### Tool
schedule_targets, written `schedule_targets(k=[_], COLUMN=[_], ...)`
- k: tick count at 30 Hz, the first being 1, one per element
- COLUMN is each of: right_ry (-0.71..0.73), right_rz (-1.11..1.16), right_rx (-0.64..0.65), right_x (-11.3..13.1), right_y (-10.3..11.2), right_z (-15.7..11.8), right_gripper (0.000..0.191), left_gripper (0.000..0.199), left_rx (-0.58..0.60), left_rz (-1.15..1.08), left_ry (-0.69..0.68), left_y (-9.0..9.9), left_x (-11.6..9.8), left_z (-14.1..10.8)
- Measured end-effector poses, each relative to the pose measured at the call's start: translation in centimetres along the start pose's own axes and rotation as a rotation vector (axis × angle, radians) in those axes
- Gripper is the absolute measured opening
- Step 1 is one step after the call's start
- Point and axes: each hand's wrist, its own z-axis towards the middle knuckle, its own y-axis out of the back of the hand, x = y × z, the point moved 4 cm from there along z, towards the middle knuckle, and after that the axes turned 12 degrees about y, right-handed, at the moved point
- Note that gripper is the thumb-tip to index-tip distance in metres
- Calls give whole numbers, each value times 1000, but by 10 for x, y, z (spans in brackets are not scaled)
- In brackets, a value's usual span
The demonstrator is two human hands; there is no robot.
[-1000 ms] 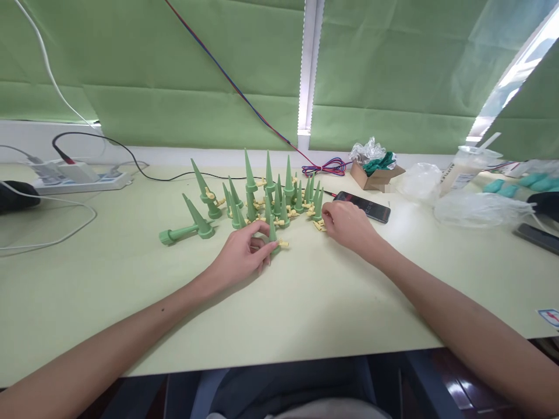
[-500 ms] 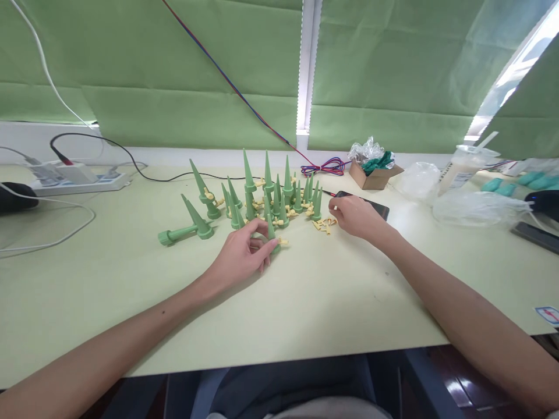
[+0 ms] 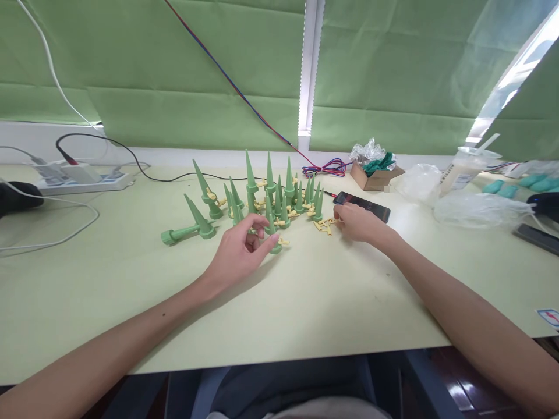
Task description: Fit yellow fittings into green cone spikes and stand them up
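Observation:
My left hand (image 3: 244,244) rests on the table with thumb and fingers apart, at the near green plastic watering spike (image 3: 271,234). The thumb overlaps this spike's side; whether it presses there I cannot tell. A small yellow valve (image 3: 283,241) sticks out of the spike's right side. Behind it stand several more upright green spikes (image 3: 289,180), many with yellow valves. One spike (image 3: 198,216) at the left has a green tube (image 3: 179,234) lying against its base. My right hand (image 3: 356,222) has its fingertips closed at a small pile of loose yellow valves (image 3: 324,226), pinching one partly hidden piece.
A black phone (image 3: 364,205) lies just beyond my right hand. Farther back are a small cardboard box (image 3: 376,179), a coiled red-blue wire (image 3: 327,167), a drink cup (image 3: 463,169) and plastic bags (image 3: 480,209). A power strip (image 3: 82,183) with cables sits left.
My left fingers have loosened and drawn slightly left from the near spike, which stays upright. My right hand has moved a little down and right, showing more of the phone.

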Motion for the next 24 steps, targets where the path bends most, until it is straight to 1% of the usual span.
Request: schedule_targets(k=[3, 8, 12, 15, 18, 21, 24], right_ry=[16, -6, 3, 52, 196, 378, 474], right_rz=[-31, -72, -121, -128, -103, -31, 42], right_rx=[8, -11, -86, -166, -242, -335, -375], right_x=[2, 8, 21, 37, 57, 76, 85], right_y=[1, 7, 16, 21, 22, 19, 14], right_z=[-1, -7, -14, -19, -23, -28, -30], right_gripper=[13, 13, 13, 12, 14, 18, 20], left_gripper=[28, 31, 28, 27, 28, 27, 28], left_rx=[11, 28, 85, 118, 124, 121, 100], left_rz=[17, 65, 144, 191, 216, 240, 244], left_ry=[13, -7, -1, -7, -50, -70, -67], left_y=[-1, -4, -8, -9, -9, -8, -7], left_x=[0, 3, 7, 8, 6, 6, 7], left_z=[0, 1, 3, 5, 6, 7, 9])
